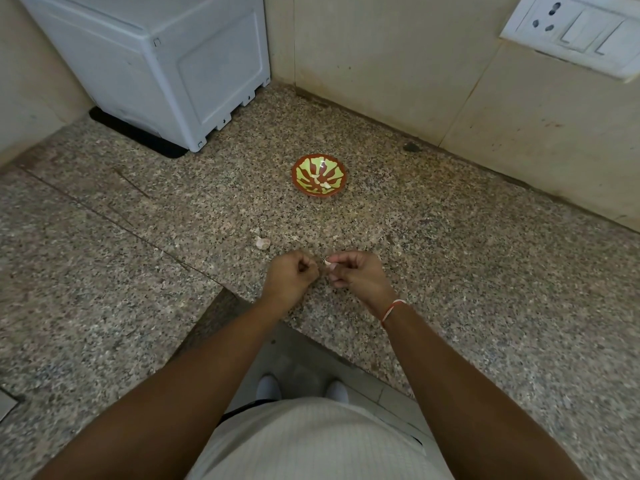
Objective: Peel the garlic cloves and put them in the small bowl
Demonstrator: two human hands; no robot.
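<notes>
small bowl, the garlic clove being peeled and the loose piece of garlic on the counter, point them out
small bowl (300, 186), head view, on its orange rim at the near left.
garlic clove (331, 266), head view, on the pale bit showing between the fingertips.
loose piece of garlic (262, 242), head view, on its middle.

A speckled granite surface (450, 271) is running into a corner between tiled walls. A small bowl (319, 174) with a red-and-green pattern is sitting on it near the back wall, and pale peeled cloves (320, 183) are lying inside. A bit of garlic skin (262, 242) is lying on the stone nearer the front edge. A white appliance (162, 64) is standing at the back left on a black mat (138, 133).
</notes>
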